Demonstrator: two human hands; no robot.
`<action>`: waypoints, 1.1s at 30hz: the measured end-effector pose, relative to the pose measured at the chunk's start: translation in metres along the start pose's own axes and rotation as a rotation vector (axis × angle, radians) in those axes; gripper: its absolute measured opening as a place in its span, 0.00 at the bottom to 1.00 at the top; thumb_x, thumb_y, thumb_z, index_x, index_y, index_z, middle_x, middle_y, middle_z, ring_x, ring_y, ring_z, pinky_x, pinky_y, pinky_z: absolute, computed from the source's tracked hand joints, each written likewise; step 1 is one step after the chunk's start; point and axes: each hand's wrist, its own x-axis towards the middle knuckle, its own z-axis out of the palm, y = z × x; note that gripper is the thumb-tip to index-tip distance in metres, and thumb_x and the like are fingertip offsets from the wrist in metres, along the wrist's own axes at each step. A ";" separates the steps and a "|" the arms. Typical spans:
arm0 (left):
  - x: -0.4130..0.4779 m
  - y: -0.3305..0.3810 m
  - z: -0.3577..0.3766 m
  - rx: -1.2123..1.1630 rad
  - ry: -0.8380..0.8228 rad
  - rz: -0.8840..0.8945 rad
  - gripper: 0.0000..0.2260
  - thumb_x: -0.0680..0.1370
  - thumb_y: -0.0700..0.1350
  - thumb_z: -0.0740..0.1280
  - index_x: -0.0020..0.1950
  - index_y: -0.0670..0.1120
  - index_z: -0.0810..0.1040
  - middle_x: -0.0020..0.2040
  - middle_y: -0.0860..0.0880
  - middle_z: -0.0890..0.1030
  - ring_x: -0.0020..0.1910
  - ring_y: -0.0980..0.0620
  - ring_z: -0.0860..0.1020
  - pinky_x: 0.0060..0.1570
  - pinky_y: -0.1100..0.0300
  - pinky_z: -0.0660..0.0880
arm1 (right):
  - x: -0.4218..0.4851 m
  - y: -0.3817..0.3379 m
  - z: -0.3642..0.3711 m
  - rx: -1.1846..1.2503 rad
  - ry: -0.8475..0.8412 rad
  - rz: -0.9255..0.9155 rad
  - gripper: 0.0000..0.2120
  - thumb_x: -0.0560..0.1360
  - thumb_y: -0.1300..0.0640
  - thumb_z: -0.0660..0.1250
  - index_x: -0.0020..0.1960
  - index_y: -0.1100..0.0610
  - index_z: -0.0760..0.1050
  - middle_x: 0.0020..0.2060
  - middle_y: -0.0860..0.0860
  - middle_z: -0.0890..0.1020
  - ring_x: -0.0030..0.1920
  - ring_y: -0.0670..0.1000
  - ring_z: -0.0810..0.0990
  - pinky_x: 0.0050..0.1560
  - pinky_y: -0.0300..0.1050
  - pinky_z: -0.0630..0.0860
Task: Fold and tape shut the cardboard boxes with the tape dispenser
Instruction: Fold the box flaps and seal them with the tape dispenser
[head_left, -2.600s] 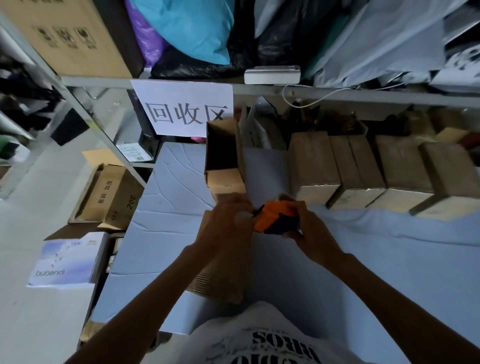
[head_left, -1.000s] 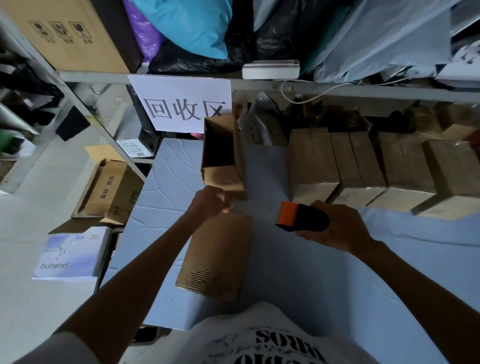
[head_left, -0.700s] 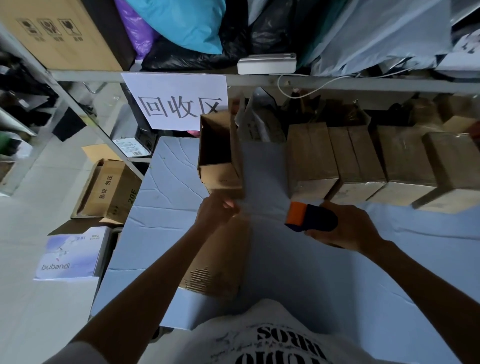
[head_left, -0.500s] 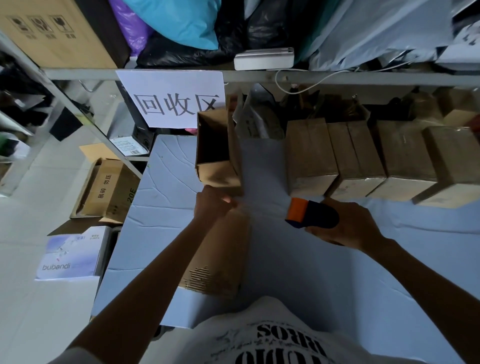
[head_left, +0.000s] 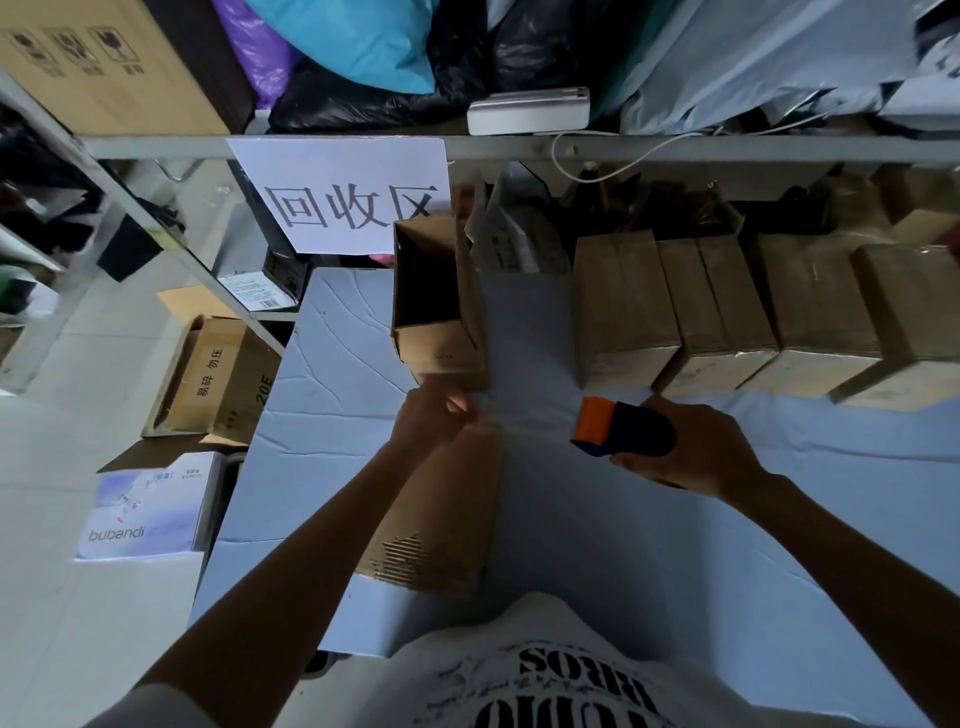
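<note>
In the head view a closed cardboard box (head_left: 447, 499) lies flat on the blue-covered bench (head_left: 623, 545), lower centre of the frame. The left hand (head_left: 434, 415) sits at its far end with fingers curled over that edge, seemingly holding it down. The right hand (head_left: 696, 447) is wrapped around the orange and dark tape dispenser (head_left: 618, 428), held over the bench to the right of the box and apart from it. Any tape on the box is too dim to make out. Probably one strip is just finished. The next move calls for either bringing the dispenser back to the seam or sliding the box toward the row of closed boxes (head_left: 727, 312) at upper right, beside the open box (head_left: 436, 306). A few seconds earlier both hands met over the box's far end with the dispenser between them. Since then the right hand has drawn away rightward, and the left has stayed put.
</note>
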 end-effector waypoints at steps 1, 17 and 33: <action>0.000 -0.001 0.001 0.010 0.005 0.006 0.07 0.74 0.40 0.71 0.50 0.41 0.83 0.48 0.44 0.83 0.47 0.47 0.81 0.47 0.57 0.76 | 0.000 0.000 0.001 0.000 -0.002 0.002 0.30 0.61 0.31 0.71 0.53 0.50 0.72 0.35 0.41 0.74 0.35 0.43 0.74 0.35 0.34 0.67; 0.004 -0.011 0.010 0.178 0.118 0.107 0.03 0.72 0.47 0.74 0.44 0.50 0.85 0.47 0.48 0.84 0.47 0.48 0.79 0.44 0.57 0.75 | 0.002 -0.004 0.005 -0.030 -0.032 0.005 0.30 0.63 0.34 0.72 0.55 0.52 0.72 0.40 0.48 0.81 0.37 0.45 0.75 0.39 0.37 0.70; -0.045 0.007 0.035 0.210 0.014 -0.431 0.47 0.71 0.70 0.63 0.78 0.50 0.41 0.78 0.44 0.42 0.75 0.34 0.44 0.69 0.29 0.47 | 0.000 -0.005 0.012 -0.052 -0.080 -0.001 0.28 0.61 0.30 0.71 0.51 0.47 0.71 0.31 0.38 0.71 0.33 0.41 0.72 0.31 0.30 0.61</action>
